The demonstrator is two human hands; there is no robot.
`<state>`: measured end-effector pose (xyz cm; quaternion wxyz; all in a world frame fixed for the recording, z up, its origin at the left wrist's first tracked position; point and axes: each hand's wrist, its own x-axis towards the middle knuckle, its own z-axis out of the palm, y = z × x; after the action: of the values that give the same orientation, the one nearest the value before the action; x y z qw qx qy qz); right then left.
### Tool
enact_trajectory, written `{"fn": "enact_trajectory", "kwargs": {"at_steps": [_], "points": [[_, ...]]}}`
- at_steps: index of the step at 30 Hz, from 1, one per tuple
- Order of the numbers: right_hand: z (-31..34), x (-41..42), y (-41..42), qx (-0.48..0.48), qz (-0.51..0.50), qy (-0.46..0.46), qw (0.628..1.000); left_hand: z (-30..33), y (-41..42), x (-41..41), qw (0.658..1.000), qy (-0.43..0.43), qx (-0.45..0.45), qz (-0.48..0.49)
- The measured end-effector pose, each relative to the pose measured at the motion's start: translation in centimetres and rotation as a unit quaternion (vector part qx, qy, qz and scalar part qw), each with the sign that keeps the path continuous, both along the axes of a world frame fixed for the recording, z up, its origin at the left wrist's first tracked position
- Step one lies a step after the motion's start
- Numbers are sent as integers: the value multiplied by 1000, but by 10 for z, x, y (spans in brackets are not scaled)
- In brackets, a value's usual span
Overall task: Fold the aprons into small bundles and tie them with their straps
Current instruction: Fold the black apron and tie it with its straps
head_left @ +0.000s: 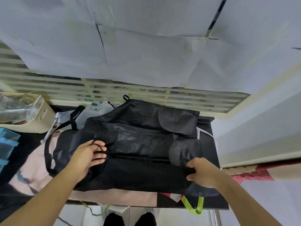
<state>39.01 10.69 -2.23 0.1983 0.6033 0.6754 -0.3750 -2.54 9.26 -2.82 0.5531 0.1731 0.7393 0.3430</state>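
A black apron (pixel 146 144) lies spread across the table in front of me, its near edge folded over toward the middle. My left hand (pixel 90 154) rests on its left part with a thin black strap (pixel 99 148) running across and between the fingers. My right hand (pixel 201 171) grips the folded near edge of the apron at its right end, thumb on top. A neck loop (pixel 47 150) of the apron curves out to the left over a pink apron (pixel 35 173) lying underneath.
A white patterned apron (pixel 96 110) with a black strap lies behind at the left. A beige bin (pixel 40 118) with clear plastic and blue trays (pixel 8 141) stand at far left. Lime-green straps (pixel 193 204) hang over the table's front edge. A slatted window grille runs behind.
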Motion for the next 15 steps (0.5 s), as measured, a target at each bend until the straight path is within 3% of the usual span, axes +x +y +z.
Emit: {"fn": "enact_trajectory", "kwargs": {"at_steps": [7,15], "points": [[1,15,7,19,25,-108,994,1,6,5,997,-73,-8,34],[31,43,54,151,-167,-27,974,51,74,21,988,-85,126,29]]}}
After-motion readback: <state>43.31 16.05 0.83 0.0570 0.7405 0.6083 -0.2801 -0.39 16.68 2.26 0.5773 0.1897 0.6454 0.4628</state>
